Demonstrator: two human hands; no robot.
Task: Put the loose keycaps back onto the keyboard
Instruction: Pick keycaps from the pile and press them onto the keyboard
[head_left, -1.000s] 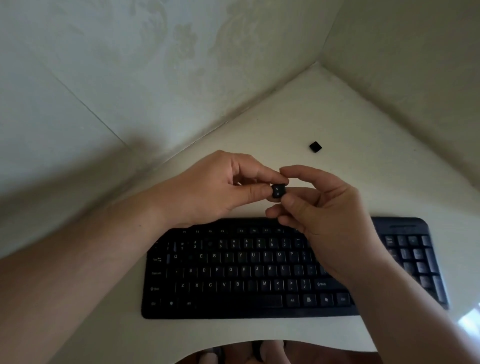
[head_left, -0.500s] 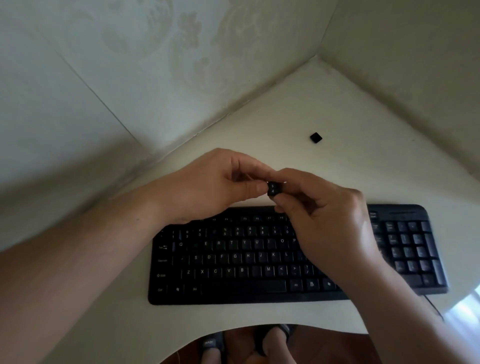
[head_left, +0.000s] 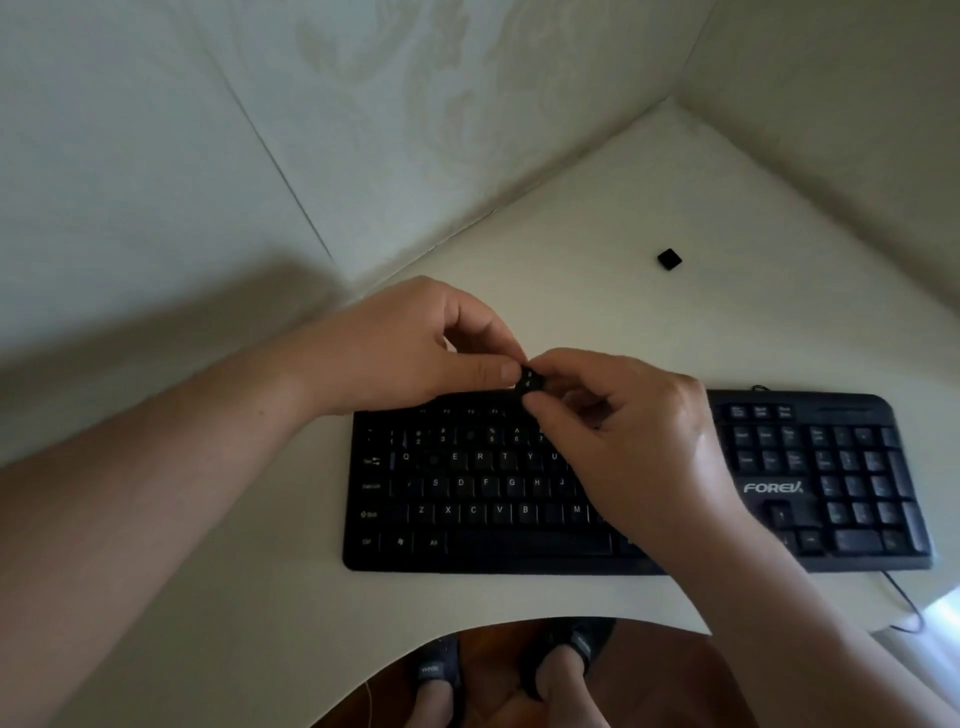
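Head view. Your left hand (head_left: 415, 348) and right hand (head_left: 623, 431) meet above the top rows of the keyboard (head_left: 841, 467), and together they pinch one black keycap (head_left: 530, 383) between thumb and fingertips, the left from one side and the right from the other. Neither hand is free; both have their fingers curled in on that single cap, which is held clear of the keys, legend side roughly toward you. A second loose keycap (head_left: 669, 259) lies on the pale surface (head_left: 571, 260) well behind the keyboard, near the corner of the walls.

The step in hand appears to be orienting the held cap before seating it. Dark gaps in the letter rows, for instance beside Q and beside B, suggest open positions, though the blur leaves this uncertain, and your right hand hides the middle of the board. The next move calls for turning the cap square to the rows, lowering it over its empty socket, and pressing straight down; a tilted press risks a crooked seat.
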